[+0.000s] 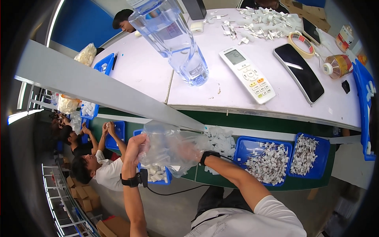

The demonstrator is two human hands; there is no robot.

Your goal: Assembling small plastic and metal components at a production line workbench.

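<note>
Both my hands hold a clear plastic bag (166, 144) above a green work surface (252, 120). My left hand (136, 147) grips the bag's left side, with a black band on its wrist. My right hand (190, 152) shows through the bag's right side and also wears a black wristband. Small white plastic parts lie under the bag in a blue tray (167, 178). A loose pile of white parts (221, 140) sits just right of the bag.
Two blue trays (246, 144) (324, 152) of white clips stand to the right. On the white table (146, 75) above are a clear water bottle (177, 39), a white remote (246, 75), a black phone (300, 73), a tape roll (301, 44) and scattered white parts (264, 21). Other people (94, 166) work at left.
</note>
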